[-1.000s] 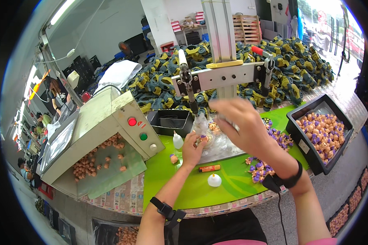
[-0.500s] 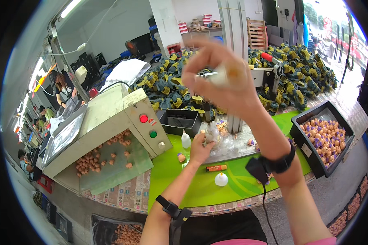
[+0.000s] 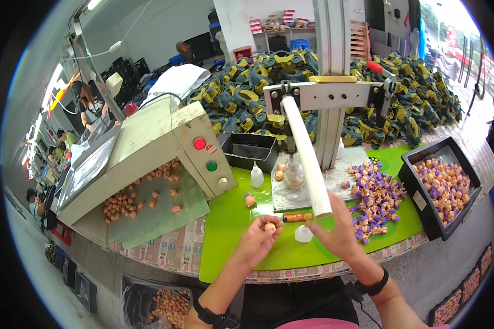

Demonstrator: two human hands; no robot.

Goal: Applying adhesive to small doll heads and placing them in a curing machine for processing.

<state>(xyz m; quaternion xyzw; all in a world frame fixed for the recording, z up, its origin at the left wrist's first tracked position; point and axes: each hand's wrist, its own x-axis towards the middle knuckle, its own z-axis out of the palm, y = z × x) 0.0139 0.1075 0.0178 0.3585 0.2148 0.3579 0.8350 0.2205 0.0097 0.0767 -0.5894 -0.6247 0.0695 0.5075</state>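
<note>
My left hand (image 3: 253,241) is closed, its fingertips around a small peach-coloured doll head (image 3: 270,227) above the green mat. My right hand (image 3: 340,233) is open beside the lower end of a white lever handle (image 3: 307,159), fingers extended and thumb apart; whether it touches the handle I cannot tell. The lever belongs to an upright hand press (image 3: 330,126). Under its ram stands a clear mould-like piece (image 3: 294,174) on a metal base plate (image 3: 282,203). Close to my hands are an orange tube (image 3: 297,217) and a white squat bottle (image 3: 303,234).
Purple-and-peach pieces (image 3: 376,197) are heaped right of the press. A black tray (image 3: 431,216) of similar pieces stands farther right. At left is a box-shaped machine (image 3: 142,148) with doll heads inside. A black bin (image 3: 252,162), a white dropper bottle (image 3: 257,175) and piled toy vehicles (image 3: 236,104) lie beyond.
My right hand has come down from high in front of the press, and the lever now slants down toward me. My left hand has drawn back from the clear piece and holds a doll head.
</note>
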